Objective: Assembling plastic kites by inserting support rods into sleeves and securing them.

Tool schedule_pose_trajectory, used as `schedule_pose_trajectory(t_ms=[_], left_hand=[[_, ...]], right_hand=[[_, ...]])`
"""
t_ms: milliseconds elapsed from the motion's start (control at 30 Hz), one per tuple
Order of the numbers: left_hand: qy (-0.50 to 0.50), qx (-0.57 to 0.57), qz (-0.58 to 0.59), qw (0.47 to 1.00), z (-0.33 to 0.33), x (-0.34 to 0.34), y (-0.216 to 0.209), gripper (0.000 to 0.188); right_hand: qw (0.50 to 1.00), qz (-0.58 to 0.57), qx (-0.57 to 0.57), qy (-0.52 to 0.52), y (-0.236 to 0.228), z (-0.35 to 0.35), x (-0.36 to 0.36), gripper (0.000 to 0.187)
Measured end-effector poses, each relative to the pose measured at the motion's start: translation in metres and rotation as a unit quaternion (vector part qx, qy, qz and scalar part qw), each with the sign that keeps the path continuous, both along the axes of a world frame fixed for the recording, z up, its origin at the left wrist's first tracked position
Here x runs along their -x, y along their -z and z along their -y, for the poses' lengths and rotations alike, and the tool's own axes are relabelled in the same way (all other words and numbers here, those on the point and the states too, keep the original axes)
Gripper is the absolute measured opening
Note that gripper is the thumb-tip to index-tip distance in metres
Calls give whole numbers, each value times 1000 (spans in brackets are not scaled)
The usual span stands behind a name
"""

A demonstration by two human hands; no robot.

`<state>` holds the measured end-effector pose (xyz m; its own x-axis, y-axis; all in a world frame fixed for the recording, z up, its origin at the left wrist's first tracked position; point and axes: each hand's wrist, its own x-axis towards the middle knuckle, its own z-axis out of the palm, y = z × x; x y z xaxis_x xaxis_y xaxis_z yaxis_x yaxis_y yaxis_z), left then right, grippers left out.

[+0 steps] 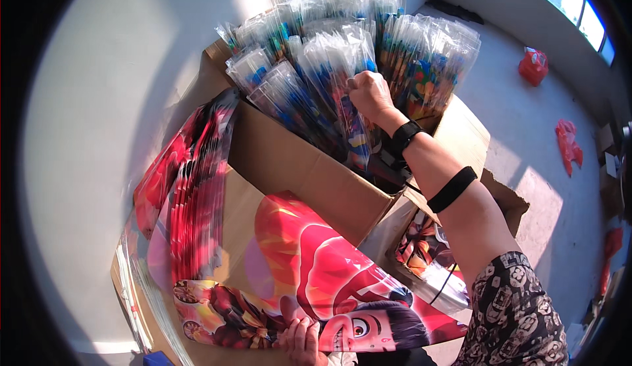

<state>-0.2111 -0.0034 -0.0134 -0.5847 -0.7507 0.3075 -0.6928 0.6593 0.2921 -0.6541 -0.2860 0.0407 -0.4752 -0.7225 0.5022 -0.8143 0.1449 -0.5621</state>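
A folded red printed sheet (336, 261) with a cartoon face and flame shapes lies across the front. My left hand (301, 343) is at its lower edge, fingers curled and pressed onto it; the thumb is hard to make out. Farther off stands an open cardboard box (303, 168) packed with long, colourful printed packets in clear plastic sleeves (421, 56). My right hand (372, 96) reaches over the box with its fingers closed on the upper part of one clear-sleeved packet (352, 119). That packet stands upright among the others, its lower end down in the box.
A stack of folded red printed sheets (197, 195) leans at the left. Pale strips (133, 300) lie beside it. More printed sheets (424, 247) sit in a box beneath my right forearm. Two red plastic bags (533, 66) (568, 145) lie on the floor by the right wall.
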Motion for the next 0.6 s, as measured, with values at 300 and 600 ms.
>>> schedule_pose_trajectory(t_ms=[300,600], left_hand=[[14,-8,-8,1000,1,-7,-3,35],[17,0,-40,999,2,3,-5,38]], right_hand=[[847,333,409,-67,-26,-147,22,19],[858,505,82,-34,71,-241,-25,35]])
